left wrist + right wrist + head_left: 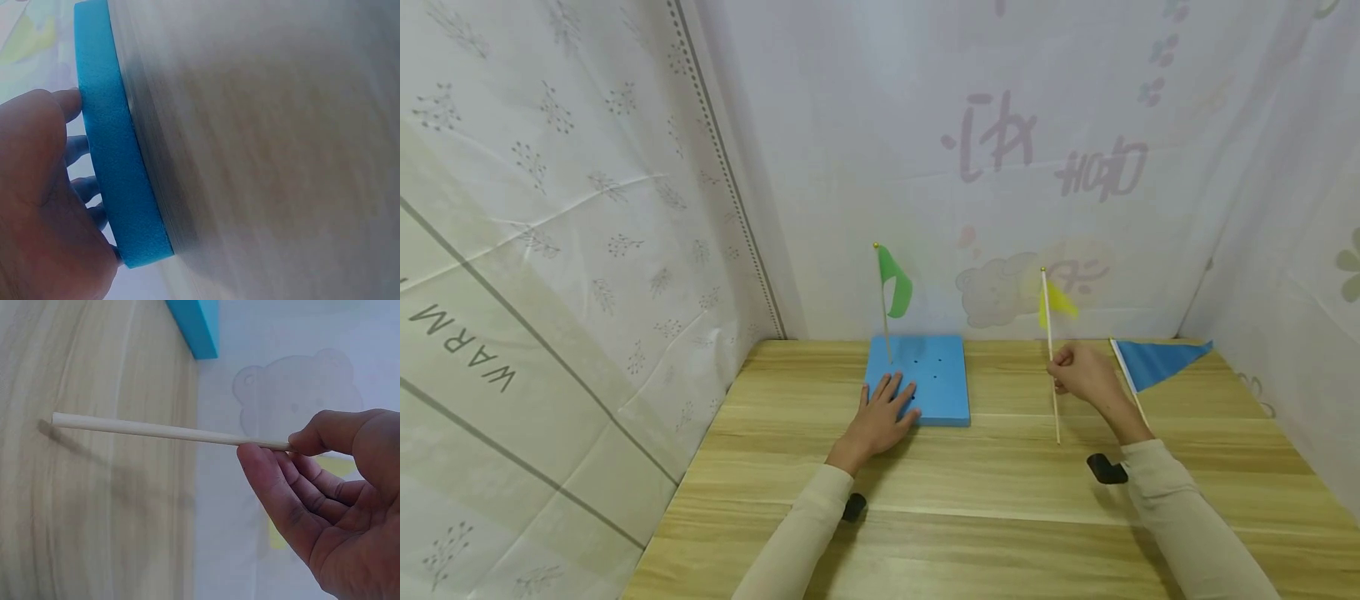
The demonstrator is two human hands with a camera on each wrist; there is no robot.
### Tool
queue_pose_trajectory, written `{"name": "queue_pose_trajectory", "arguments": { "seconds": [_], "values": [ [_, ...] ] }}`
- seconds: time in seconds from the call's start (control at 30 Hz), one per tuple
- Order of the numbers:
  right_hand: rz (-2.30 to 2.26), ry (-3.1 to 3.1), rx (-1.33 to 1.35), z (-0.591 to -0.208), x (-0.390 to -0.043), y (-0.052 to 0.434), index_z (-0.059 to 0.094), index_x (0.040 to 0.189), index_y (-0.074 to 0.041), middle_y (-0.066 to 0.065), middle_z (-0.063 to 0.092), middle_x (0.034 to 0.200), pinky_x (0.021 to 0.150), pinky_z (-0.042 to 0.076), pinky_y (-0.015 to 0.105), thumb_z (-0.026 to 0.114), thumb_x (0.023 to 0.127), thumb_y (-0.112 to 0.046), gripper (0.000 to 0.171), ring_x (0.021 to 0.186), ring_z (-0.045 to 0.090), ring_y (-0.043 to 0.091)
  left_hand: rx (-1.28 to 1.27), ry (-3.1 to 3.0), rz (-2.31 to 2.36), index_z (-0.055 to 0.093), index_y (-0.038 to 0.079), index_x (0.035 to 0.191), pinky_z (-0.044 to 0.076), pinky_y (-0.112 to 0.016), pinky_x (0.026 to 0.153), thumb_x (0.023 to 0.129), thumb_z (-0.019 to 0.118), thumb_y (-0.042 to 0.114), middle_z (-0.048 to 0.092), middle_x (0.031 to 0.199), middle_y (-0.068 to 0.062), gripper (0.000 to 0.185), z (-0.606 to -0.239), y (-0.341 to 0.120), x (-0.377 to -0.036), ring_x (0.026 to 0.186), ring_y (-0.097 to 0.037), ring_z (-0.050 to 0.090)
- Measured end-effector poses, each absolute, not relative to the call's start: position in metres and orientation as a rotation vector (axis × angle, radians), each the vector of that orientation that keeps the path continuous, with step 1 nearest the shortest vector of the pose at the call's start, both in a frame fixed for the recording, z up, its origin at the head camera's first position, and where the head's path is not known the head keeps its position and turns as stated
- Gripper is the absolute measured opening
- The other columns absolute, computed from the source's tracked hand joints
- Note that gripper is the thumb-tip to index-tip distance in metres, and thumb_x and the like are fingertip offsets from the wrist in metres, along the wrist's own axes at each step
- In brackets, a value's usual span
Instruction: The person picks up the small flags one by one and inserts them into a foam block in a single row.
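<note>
My right hand pinches the thin wooden stick of a small yellow flag between thumb and fingers. The stick stands nearly upright, its bare lower end just above the table in the right wrist view. My left hand rests with spread fingers on the front left of a blue foam block, which has several small holes in its top. A green flag stands upright in the block's left side, behind my left fingers. In the left wrist view, the fingertips press on the block's upper face.
A blue triangular flag lies at the table's right, its stick partly hidden behind my right forearm. The wooden table ends against a printed white curtain at the back, with more curtain on both sides.
</note>
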State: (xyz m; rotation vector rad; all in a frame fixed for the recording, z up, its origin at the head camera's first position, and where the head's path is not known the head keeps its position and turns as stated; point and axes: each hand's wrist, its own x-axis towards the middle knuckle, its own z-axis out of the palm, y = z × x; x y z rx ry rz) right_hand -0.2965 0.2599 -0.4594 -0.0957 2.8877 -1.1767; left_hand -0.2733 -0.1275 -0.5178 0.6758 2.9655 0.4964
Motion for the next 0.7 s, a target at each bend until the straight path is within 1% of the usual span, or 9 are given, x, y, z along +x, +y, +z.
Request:
{"name": "queue_pose_trajectory", "arguments": {
  "seconds": [0.07,0.2,0.33,0.47,0.57,0.7],
  "values": [
    [-1.188,2.905,-0.113,-0.458,-0.298,0.257,0.065,0.109,0.006,0.024,0.076,0.101,0.067,0.064,0.036,0.061,0.105,-0.020,0.027,0.080,0.081,0.030,0.679,2.966,0.500,0.037,0.015,0.168,0.012,-0.072,0.130,0.115,0.046,0.044,0.022,0.178,-0.017,0.062,-0.517,-0.128,-0.273,0.166,-0.041,0.017],
    [-1.236,2.926,-0.130,-0.457,-0.303,0.251,0.065,0.110,0.005,0.022,0.076,0.099,0.069,0.066,0.038,0.061,0.105,-0.019,0.026,0.076,0.080,0.026,0.673,2.962,0.506,0.036,0.015,0.168,0.011,-0.072,0.130,0.115,0.046,0.045,0.021,0.178,-0.017,0.062,-0.517,-0.128,-0.274,0.166,-0.040,0.017],
    [-1.299,2.915,-0.125,-0.454,-0.308,0.243,0.064,0.111,0.005,0.021,0.075,0.098,0.070,0.067,0.039,0.061,0.104,-0.018,0.024,0.079,0.081,0.031,0.669,2.957,0.514,0.036,0.016,0.169,0.011,-0.071,0.130,0.115,0.045,0.045,0.020,0.178,-0.016,0.062,-0.518,-0.128,-0.274,0.166,-0.040,0.016],
    [-1.324,2.913,-0.142,-0.446,-0.311,0.231,0.065,0.111,0.004,0.021,0.074,0.100,0.071,0.067,0.040,0.060,0.104,-0.018,0.024,0.080,0.081,0.032,0.674,2.958,0.512,0.035,0.016,0.169,0.010,-0.072,0.130,0.115,0.045,0.045,0.021,0.178,-0.017,0.062,-0.518,-0.128,-0.274,0.166,-0.041,0.016],
    [-1.337,2.916,-0.160,-0.441,-0.315,0.222,0.065,0.111,0.004,0.021,0.074,0.100,0.071,0.067,0.039,0.061,0.104,-0.018,0.024,0.081,0.081,0.031,0.672,2.960,0.517,0.035,0.015,0.169,0.010,-0.072,0.130,0.115,0.046,0.044,0.021,0.178,-0.017,0.062,-0.519,-0.127,-0.275,0.166,-0.041,0.016],
    [-1.371,2.913,-0.180,-0.434,-0.320,0.210,0.065,0.110,0.004,0.022,0.075,0.101,0.070,0.067,0.036,0.061,0.105,-0.018,0.023,0.085,0.081,0.036,0.664,2.961,0.520,0.036,0.016,0.169,0.010,-0.071,0.130,0.115,0.045,0.045,0.021,0.178,-0.017,0.062,-0.520,-0.127,-0.275,0.166,-0.040,0.015]
  ]
}}
